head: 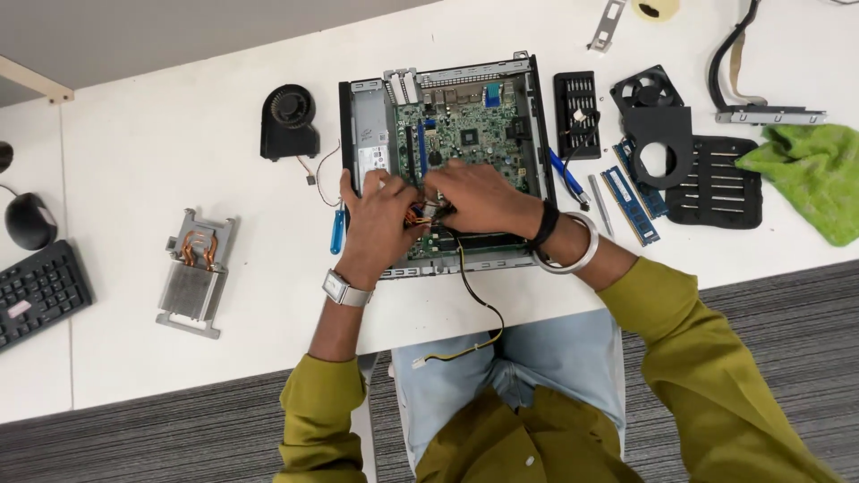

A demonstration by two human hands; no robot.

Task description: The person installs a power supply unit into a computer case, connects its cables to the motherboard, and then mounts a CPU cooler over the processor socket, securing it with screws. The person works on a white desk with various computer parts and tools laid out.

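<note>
- While both hands are held together at the centre of the frame, a bundle of coloured wires (419,215) is pinched between the left hand (380,224) and the right hand (479,197), both closed on it.
- The wires are seen over the green board of the open computer case (537,134).
- A black and yellow cable (479,313) is draped over the table edge.
- A blower fan (288,121) and a heatsink (194,273) are laid at left; memory sticks (633,201) at right.

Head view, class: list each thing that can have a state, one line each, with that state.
Computer case: open, board exposed.
Left hand: on the wires in the case.
Right hand: on the same wires.
Black-yellow cable: hanging off the table edge, plug loose.
Heatsink: removed, lying flat on the table.
Blower fan: out of the case, unplugged.
Memory sticks: removed, lying beside the case.
Green cloth: crumpled.
</note>
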